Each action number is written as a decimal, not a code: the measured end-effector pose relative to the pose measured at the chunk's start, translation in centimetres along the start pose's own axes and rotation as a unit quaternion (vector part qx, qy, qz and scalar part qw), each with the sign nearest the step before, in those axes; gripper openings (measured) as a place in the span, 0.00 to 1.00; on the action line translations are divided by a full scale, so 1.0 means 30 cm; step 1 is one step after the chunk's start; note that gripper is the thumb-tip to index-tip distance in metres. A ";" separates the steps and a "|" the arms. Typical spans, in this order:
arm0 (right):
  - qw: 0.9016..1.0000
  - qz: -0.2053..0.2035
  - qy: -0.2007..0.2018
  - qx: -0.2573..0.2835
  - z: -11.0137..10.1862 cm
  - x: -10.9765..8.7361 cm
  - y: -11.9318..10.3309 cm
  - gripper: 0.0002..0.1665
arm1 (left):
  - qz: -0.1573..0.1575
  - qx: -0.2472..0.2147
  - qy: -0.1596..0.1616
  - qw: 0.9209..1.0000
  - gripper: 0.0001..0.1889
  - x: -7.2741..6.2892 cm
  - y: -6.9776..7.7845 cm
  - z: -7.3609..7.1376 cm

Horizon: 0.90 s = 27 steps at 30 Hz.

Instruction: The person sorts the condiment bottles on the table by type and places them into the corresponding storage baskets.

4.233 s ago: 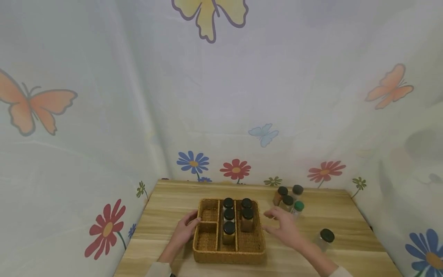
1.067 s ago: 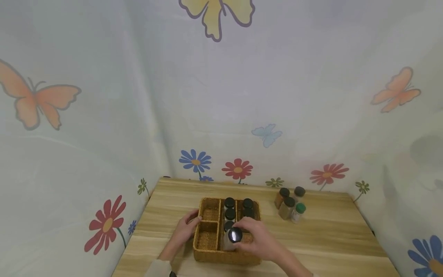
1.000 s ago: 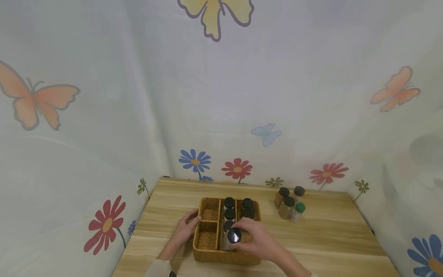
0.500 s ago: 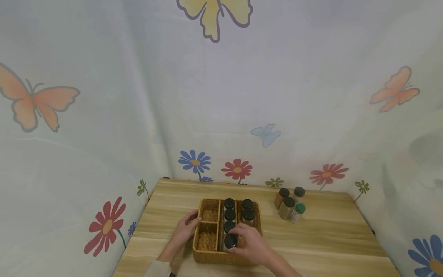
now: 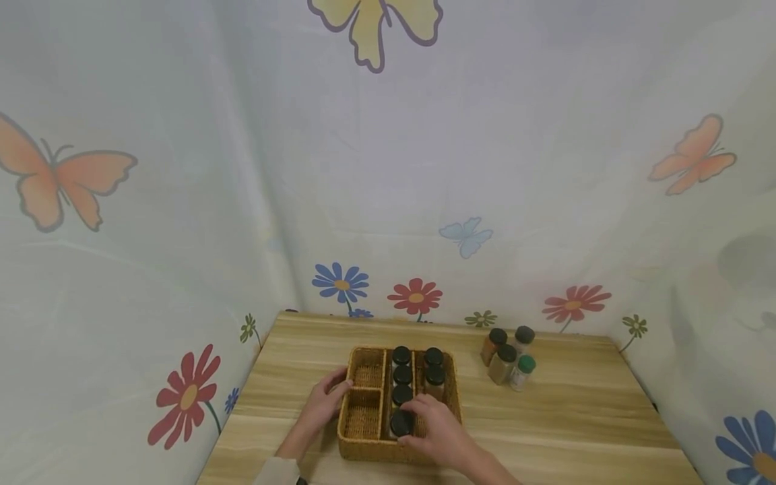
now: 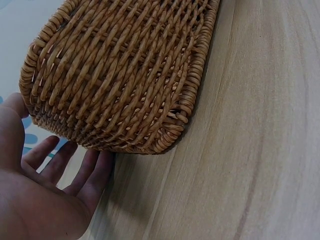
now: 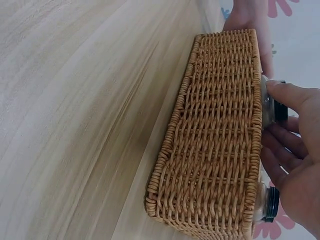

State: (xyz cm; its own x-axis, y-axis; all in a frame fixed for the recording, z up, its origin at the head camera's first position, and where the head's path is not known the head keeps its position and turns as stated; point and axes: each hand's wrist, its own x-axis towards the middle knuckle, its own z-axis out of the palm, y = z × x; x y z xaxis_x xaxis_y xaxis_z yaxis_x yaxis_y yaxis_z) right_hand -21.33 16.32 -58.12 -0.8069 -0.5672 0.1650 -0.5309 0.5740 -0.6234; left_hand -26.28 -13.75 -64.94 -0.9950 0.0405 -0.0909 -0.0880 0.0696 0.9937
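Observation:
A woven wicker basket (image 5: 370, 450) with divided compartments stands near the table's front. My left hand (image 5: 321, 402) holds its left side; in the left wrist view the fingers (image 6: 82, 175) touch the outer wall and the thumb lies at the rim. With thumb and fingers, my right hand (image 5: 445, 431) grips a black-lidded spice jar (image 5: 401, 423) upright at the front of the middle compartment. Behind it in the same row stand several black-lidded jars (image 5: 402, 374). Two more jars (image 5: 434, 377) occupy the right compartment's back. In the right wrist view, the gripped jar's glass (image 7: 267, 102) shows above the rim.
Several spice jars (image 5: 502, 364) stand grouped at the back right of the wooden table (image 5: 564, 404); one has a green lid (image 5: 526, 364). Two left compartments (image 5: 364, 414) of the basket show bare weave. A printed curtain (image 5: 388, 168) surrounds the table.
A jar from the table's right has come into the basket's middle compartment in my right hand, lowered and settled at the row's front. My left hand has stayed at the basket's side.

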 end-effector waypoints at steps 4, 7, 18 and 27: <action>1.000 -0.003 0.000 0.018 -0.014 -0.008 0.010 0.26 | 0.002 -0.002 -0.001 1.000 0.33 0.000 0.001 -0.003; 0.999 -0.008 -0.005 0.046 -0.047 -0.024 0.026 0.24 | -0.003 -0.006 -0.001 1.000 0.33 0.003 -0.003 -0.005; 0.978 -0.022 0.200 -0.046 -0.364 -0.096 0.189 0.21 | -0.005 -0.017 -0.006 1.000 0.32 0.001 0.000 -0.001; 0.969 0.080 0.209 -0.103 -0.557 -0.175 0.410 0.25 | 0.005 -0.002 -0.001 1.000 0.31 0.010 -0.020 -0.006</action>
State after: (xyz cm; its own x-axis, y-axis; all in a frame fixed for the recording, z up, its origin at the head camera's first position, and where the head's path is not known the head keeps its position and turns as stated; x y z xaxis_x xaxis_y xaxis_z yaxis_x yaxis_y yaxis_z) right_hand -27.95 36.23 -53.88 -0.8949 -0.1972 0.4004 -0.3957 0.7657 -0.5071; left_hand -26.52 -13.96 -65.54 -0.9958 0.0431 -0.0809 -0.0780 0.0653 0.9948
